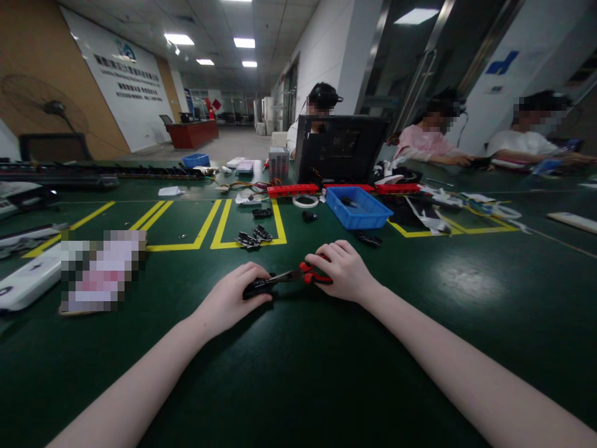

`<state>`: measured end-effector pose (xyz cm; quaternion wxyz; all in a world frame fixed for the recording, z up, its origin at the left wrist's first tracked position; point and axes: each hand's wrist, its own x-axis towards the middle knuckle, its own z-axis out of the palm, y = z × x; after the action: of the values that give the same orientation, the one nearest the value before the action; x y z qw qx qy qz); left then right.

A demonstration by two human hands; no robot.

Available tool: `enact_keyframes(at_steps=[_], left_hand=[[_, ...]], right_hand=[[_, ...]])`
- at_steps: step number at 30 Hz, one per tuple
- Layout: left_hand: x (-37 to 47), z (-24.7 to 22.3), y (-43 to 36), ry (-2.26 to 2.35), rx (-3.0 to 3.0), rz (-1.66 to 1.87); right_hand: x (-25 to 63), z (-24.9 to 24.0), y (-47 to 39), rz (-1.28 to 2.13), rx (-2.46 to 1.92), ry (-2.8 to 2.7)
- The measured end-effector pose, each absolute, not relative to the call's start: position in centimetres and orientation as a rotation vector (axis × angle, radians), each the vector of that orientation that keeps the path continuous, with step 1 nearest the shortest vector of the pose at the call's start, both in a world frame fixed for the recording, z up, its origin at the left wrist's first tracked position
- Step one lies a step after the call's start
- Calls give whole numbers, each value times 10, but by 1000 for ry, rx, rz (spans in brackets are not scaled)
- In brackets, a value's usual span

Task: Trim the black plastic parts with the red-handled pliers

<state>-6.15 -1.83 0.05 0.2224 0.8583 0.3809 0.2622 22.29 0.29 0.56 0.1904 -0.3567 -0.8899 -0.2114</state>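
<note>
Fingers of the left hand (237,289) are gripping one black part (255,289) midway across the green bench (298,386), while the right hand (342,270) is gripping one pair of red-handled pliers (316,277), its metal nose reaching the part's right end. Beyond them, three black pieces (262,213) are lying inside a yellow tape outline (282,224). One white ring (305,201) and two dark objects (368,239) are lying near a blue bin (359,214); a smaller bin (196,160) is standing toward the far left corner. Three red power strips (293,190) are running in a row before one large black panel (342,149), which is partly hiding one of three people (426,140) beyond. Toward the left edge, one pixelated slab (105,274) is lying beside one white device (40,274).
</note>
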Motion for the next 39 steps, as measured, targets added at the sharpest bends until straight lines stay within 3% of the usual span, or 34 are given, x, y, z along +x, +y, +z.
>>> enact_keyframes(at_steps=[39], left_hand=[[-52,0,-26,940,2257,716]], right_hand=[[214,8,-1,-111,-1169,-2531]])
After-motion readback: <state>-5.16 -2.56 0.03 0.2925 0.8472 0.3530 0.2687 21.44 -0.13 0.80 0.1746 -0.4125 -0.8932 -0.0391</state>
